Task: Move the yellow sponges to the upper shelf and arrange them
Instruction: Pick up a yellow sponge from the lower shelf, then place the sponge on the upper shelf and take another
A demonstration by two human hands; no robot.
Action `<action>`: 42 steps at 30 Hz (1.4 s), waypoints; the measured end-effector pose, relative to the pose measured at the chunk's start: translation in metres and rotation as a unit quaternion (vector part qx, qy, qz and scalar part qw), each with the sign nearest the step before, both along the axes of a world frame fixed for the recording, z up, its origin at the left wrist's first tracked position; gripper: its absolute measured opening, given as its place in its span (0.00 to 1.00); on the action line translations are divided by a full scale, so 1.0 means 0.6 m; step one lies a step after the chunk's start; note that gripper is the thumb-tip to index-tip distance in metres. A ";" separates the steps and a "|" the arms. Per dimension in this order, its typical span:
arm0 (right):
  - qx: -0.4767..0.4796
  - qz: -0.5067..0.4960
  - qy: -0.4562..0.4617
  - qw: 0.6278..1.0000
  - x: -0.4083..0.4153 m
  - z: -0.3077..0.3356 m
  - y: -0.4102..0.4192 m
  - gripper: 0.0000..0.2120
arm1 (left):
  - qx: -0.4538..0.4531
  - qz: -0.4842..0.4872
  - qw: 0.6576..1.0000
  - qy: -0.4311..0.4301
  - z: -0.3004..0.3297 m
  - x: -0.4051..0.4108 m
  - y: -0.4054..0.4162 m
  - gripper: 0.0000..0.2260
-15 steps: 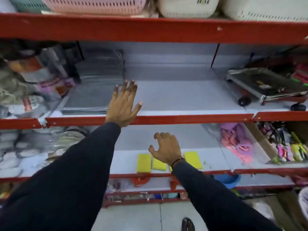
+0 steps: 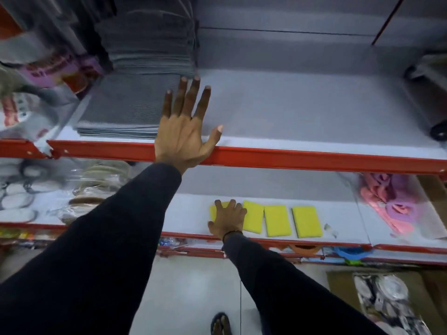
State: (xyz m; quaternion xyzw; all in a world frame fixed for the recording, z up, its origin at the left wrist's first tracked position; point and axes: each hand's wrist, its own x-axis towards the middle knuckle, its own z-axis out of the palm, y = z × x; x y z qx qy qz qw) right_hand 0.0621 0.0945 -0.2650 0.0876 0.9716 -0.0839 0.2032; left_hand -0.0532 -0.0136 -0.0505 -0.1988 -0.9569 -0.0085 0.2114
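Several yellow sponges lie in a row on the lower shelf (image 2: 183,213). My right hand (image 2: 227,220) rests fingers-spread on top of the leftmost sponge (image 2: 213,211), covering most of it. To its right lie three more: one sponge (image 2: 254,218), another (image 2: 277,220) and the last (image 2: 306,221). My left hand (image 2: 185,126) is flat and open on the front edge of the upper shelf (image 2: 302,112), palm down, holding nothing. Whether my right hand grips the sponge is not visible.
A stack of grey mesh mats (image 2: 130,110) sits on the upper shelf just left of my left hand. Packaged goods crowd the far left (image 2: 36,68). Pink and purple items in plastic (image 2: 387,204) lie right of the sponges. A wheeled object (image 2: 437,131) is at the right edge.
The view has tilted down and moved closer. My right hand shifted left onto the leftmost sponge, uncovering the middle ones. My left hand stays on the upper shelf edge.
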 end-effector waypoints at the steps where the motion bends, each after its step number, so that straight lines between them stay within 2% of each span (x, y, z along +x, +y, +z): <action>1: -0.007 -0.001 -0.001 1.000 -0.002 -0.003 0.000 0.32 | -0.001 0.003 1.000 0.001 0.002 0.000 0.000 0.40; 4: -0.047 0.019 0.026 0.998 -0.004 0.012 0.003 0.31 | -0.001 0.009 1.000 -0.012 0.003 0.002 -0.001 0.39; 9: -0.112 0.071 0.208 0.969 0.017 0.125 0.016 0.34 | -0.007 0.012 1.000 -0.024 0.009 0.011 -0.004 0.39; 13: -0.180 0.071 0.356 0.914 0.071 0.233 0.050 0.35 | 0.020 0.016 0.999 -0.035 0.012 0.016 -0.002 0.38; 16: -0.206 0.041 0.484 0.849 0.077 0.324 0.079 0.34 | 0.030 0.020 0.999 -0.033 0.017 0.027 -0.001 0.38; 19: -0.205 -0.041 0.532 0.820 0.010 0.405 0.113 0.35 | 0.029 0.022 0.998 -0.045 0.019 0.032 0.001 0.38; 21: -0.178 -0.094 0.477 0.855 -0.048 0.441 0.132 0.37 | 0.032 0.025 0.998 -0.049 0.019 0.034 0.005 0.38; 24: -0.140 -0.107 0.340 0.924 -0.106 0.454 0.138 0.39 | 0.034 0.025 0.998 -0.049 0.022 0.031 0.000 0.38; 26: -0.141 -0.114 0.327 0.927 -0.105 0.442 0.140 0.37 | 0.030 0.022 0.998 -0.045 0.020 0.027 0.000 0.38; 27: -0.147 -0.122 0.366 0.911 -0.096 0.431 0.143 0.34 | 0.032 0.022 0.998 -0.044 0.017 0.026 -0.001 0.39; 28: -0.160 -0.126 0.431 0.879 -0.082 0.420 0.149 0.30 | 0.033 0.023 0.998 -0.040 0.019 0.024 0.001 0.39; 30: -0.181 -0.109 0.574 0.791 -0.042 0.373 0.157 0.17 | 0.036 0.027 0.998 -0.034 0.016 0.022 0.001 0.39; 31: -0.185 -0.101 0.610 0.764 -0.014 0.337 0.158 0.12 | 0.035 0.026 0.998 -0.036 0.012 0.021 0.001 0.39; 32: -0.186 -0.099 0.613 0.762 0.013 0.299 0.155 0.10 | 0.035 0.027 0.998 -0.033 0.010 0.020 0.001 0.39; 33: -0.182 -0.101 0.587 0.783 0.039 0.257 0.152 0.09 | 0.036 0.025 0.999 -0.029 0.008 0.020 0.000 0.39; 34: -0.175 -0.112 0.530 0.822 0.058 0.214 0.151 0.09 | 0.036 0.024 0.999 -0.027 0.007 0.019 -0.001 0.39; 35: -0.161 -0.129 0.448 0.870 0.069 0.171 0.151 0.11 | 0.036 0.023 0.999 -0.025 0.007 0.018 -0.001 0.39; 37: -0.111 -0.165 0.237 0.951 0.077 0.102 0.155 0.23 | 0.032 0.020 0.999 -0.017 0.005 0.017 -0.001 0.39; 39: -0.066 -0.172 0.079 0.980 0.072 0.056 0.158 0.35 | 0.031 0.016 0.999 -0.010 0.003 0.014 0.000 0.39; 40: -0.057 -0.168 0.042 0.983 0.067 0.042 0.156 0.38 | 0.032 0.014 0.999 -0.007 0.003 0.013 -0.001 0.39; 42: -0.054 -0.159 0.030 0.985 0.056 0.020 0.143 0.40 | 0.039 0.013 0.999 -0.004 0.000 0.010 -0.002 0.40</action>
